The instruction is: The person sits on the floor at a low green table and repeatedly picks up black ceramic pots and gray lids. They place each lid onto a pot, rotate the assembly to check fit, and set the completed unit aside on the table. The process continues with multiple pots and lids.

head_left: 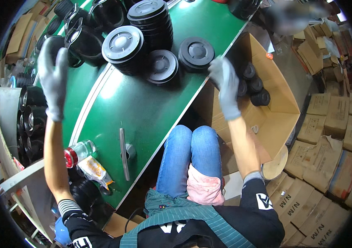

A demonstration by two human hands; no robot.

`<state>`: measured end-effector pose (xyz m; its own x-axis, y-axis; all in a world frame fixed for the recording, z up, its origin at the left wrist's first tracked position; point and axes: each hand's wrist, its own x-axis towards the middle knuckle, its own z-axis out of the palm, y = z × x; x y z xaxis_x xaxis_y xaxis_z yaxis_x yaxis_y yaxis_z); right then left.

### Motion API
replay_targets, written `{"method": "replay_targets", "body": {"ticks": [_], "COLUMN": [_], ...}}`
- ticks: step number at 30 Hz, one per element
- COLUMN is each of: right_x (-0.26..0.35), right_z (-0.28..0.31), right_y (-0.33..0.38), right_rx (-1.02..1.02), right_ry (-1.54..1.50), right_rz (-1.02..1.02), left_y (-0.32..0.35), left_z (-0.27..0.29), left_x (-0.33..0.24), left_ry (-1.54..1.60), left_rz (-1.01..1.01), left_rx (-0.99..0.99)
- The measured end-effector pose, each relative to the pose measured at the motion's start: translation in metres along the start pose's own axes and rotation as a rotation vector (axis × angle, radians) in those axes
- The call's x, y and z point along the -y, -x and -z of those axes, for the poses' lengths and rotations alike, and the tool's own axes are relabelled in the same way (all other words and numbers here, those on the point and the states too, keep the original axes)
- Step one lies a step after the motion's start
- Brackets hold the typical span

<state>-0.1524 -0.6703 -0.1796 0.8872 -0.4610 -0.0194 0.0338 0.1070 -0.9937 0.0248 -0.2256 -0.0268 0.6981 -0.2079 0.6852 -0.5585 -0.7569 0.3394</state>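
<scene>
My left hand (54,80), in a grey glove, is raised over the green table with its fingers stretched out and apart, holding nothing. Just beyond it stand glossy black jug-like vessels (85,44). My right hand (226,84), gloved too and slightly blurred, hovers over the table's edge with its fingers extended; nothing shows in it. Close to its fingertips is a short stack of dark round lids (196,53). Left of that are a low grey-topped lid stack (162,67), a taller one (123,44) and the tallest stack (150,25).
An open cardboard box (277,89) holding several black cylindrical parts (260,97) stands right of my legs. A glass jar with a red lid (80,153), a plastic packet (95,170) and a metal bar (124,155) lie on the near table. Flattened cartons (318,165) cover the right side.
</scene>
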Motion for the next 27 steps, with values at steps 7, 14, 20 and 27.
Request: {"method": "replay_targets", "body": {"ticks": [7, 14, 20, 27], "right_x": [-0.035, -0.043, -0.047, -0.049], "right_z": [-0.041, -0.037, -0.081, -0.124], "right_y": [-0.116, -0.109, -0.048, 0.001], "right_rx": [0.170, 0.371, 0.420, 0.389], "right_ry": [0.277, 0.270, 0.249, 0.370], "right_rz": [-0.112, -0.040, -0.035, 0.063], "left_y": [0.057, 0.070, 0.080, 0.077], "left_z": [0.055, 0.080, 0.087, 0.094], "left_x": [-0.265, -0.361, -0.384, -0.411], "left_ry": [0.760, 0.778, 0.758, 0.716], "left_rz": [-0.501, -0.772, -0.851, -1.005], "left_rx": [0.760, 0.729, 0.747, 0.793]}}
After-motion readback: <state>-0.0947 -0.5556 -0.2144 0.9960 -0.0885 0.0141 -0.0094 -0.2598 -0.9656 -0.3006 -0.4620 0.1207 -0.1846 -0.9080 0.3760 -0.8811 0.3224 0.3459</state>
